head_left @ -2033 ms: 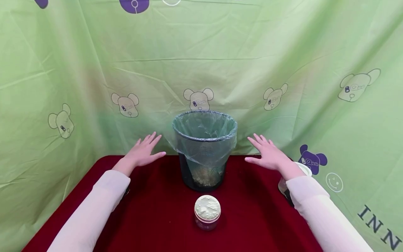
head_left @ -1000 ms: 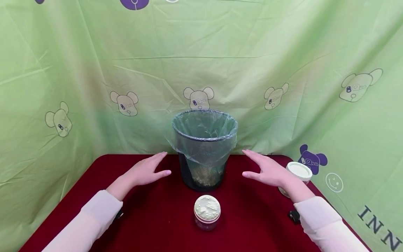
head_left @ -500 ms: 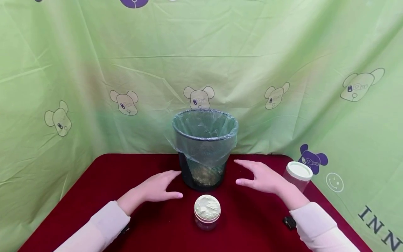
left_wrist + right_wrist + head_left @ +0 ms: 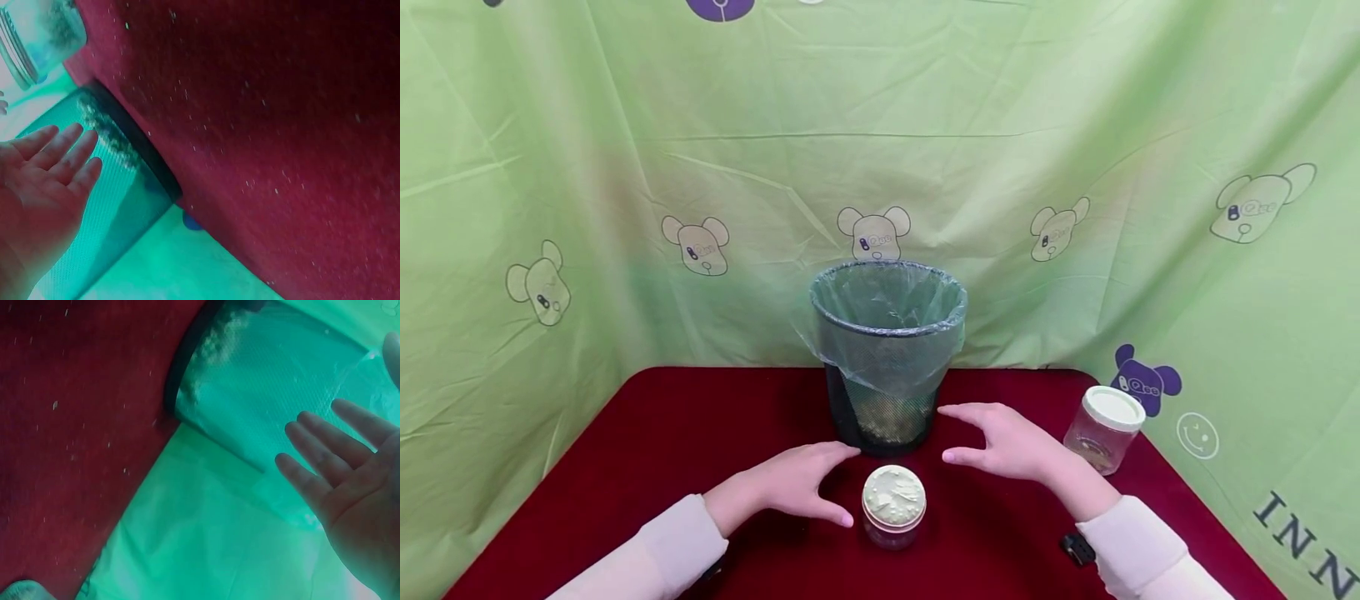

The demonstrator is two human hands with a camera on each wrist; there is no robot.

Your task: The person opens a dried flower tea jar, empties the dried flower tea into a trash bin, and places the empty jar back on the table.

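A small clear jar [image 4: 892, 537] stands on the table, its pale top [image 4: 893, 495] dotted with whitish lumps and flakes. My left hand [image 4: 793, 482] hovers just left of it, fingers extended and thumb apart, holding nothing. To the jar's right and slightly farther back is my right hand [image 4: 1011, 442], also relaxed, with the thumb below the fingers. Each wrist view shows an unoccupied palm, the left hand [image 4: 47, 194] and the right hand [image 4: 350, 475], against the mesh bin. Behind the jar, between the hands, that black mesh bin [image 4: 887, 367] wears a clear plastic liner folded over its rim.
A second clear jar [image 4: 1101, 437] with a white lid [image 4: 1114, 408] stands at the right edge of the table, beyond my right forearm. The dark red tablecloth [image 4: 700, 433] ends at a green printed curtain [image 4: 745, 167] behind and at both sides.
Both hands have come down and inward from beside the bin toward the small jar, the left hand closer to it. The second jar, partly hidden before by the right arm, now shows fully.
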